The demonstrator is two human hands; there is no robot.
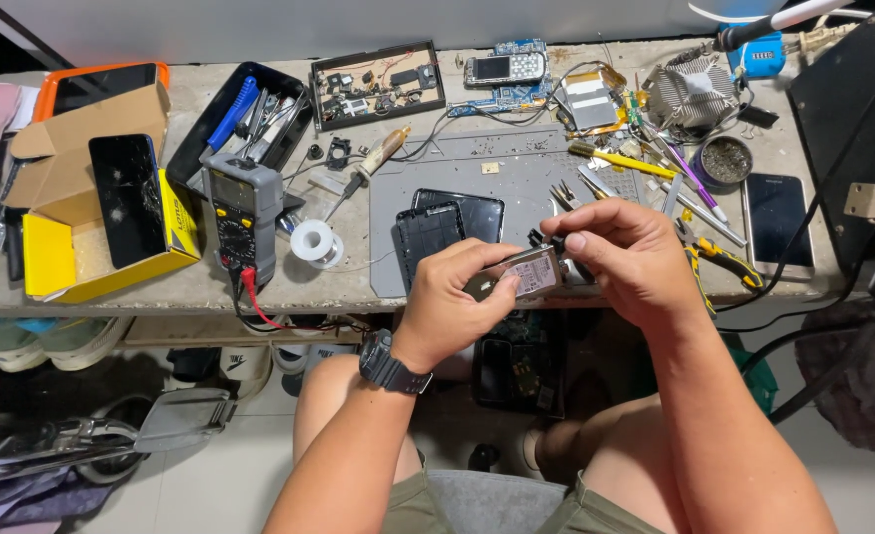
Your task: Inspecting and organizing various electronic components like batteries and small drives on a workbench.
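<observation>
Sitting far left on the tabletop (349,287), yellow box (101,247), then multimeter (245,208); left hand (452,302) fingers clamped on small hard drive (531,272) held just above the near edge; right hand (630,257) fingers pinched together at its top corner.

Counts around the grey work mat (517,178)

I count two hands of mine, left hand (454,297) and right hand (627,259), both at the mat's near edge, sharing one small silver drive (534,273). On the mat lie two dark phone shells (447,227). Left of the mat: one multimeter (243,208), one solder spool (314,242), one yellow box (101,247). Right of the mat: one phone (779,222). Behind the mat: one round heatsink (690,94).
</observation>
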